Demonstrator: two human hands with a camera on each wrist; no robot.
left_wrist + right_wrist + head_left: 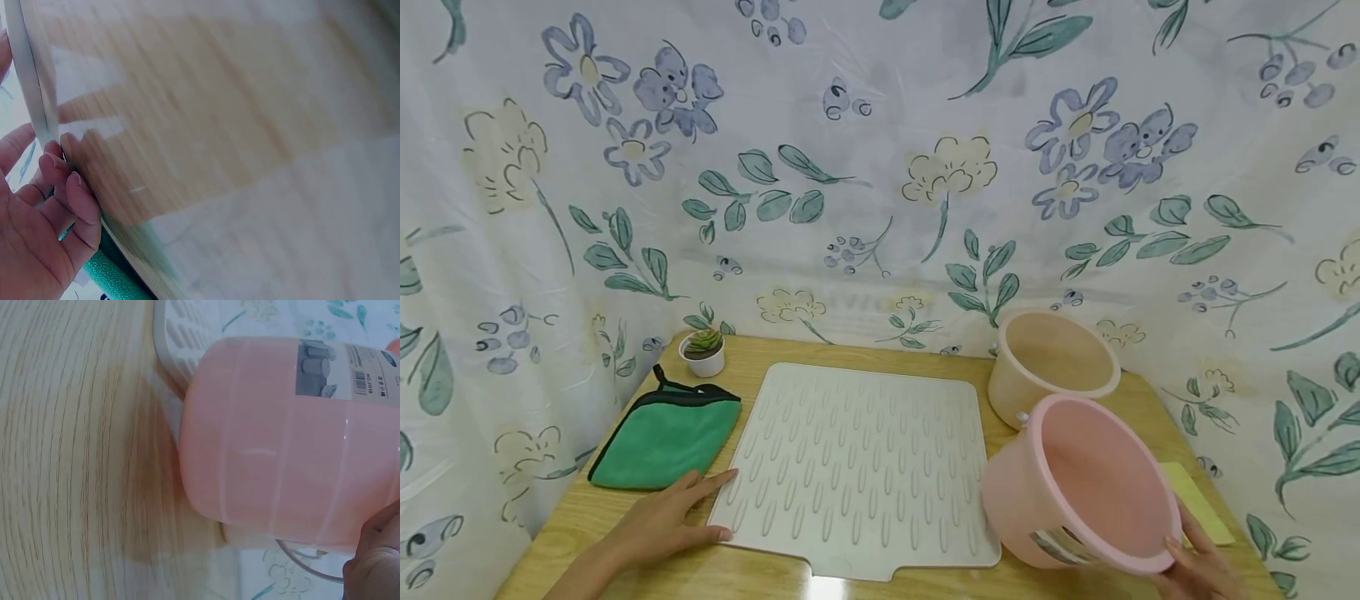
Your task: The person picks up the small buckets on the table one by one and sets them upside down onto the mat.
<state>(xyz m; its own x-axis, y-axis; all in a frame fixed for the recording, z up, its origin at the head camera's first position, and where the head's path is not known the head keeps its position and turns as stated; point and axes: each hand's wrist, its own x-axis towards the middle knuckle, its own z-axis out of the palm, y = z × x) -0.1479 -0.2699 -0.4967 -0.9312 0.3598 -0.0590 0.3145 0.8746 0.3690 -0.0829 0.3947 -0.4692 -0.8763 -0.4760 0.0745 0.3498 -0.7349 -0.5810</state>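
Note:
A pale grey draining mat [865, 467] with raised ridges lies flat on the wooden table. My left hand [658, 525] touches its left edge with thumb and index fingertips, the fingers fairly straight. At the right, a pink bucket [1011, 508] stands tilted, its opening leaning toward the right and front. My right hand [1206, 567] grips the bucket's rim at the lower right. The right wrist view shows the bucket's side with a printed label [375, 375], and part of the right hand [375, 556]. The bucket's base is close by the mat's right edge.
A cream bucket [1006, 387] stands upright behind the pink one. A yellow flat item [1202, 504] lies at the right, partly hidden. On the left are a green cloth item with black trim [670, 442] and a small potted succulent [703, 358]. A floral curtain [880, 167] encloses the table.

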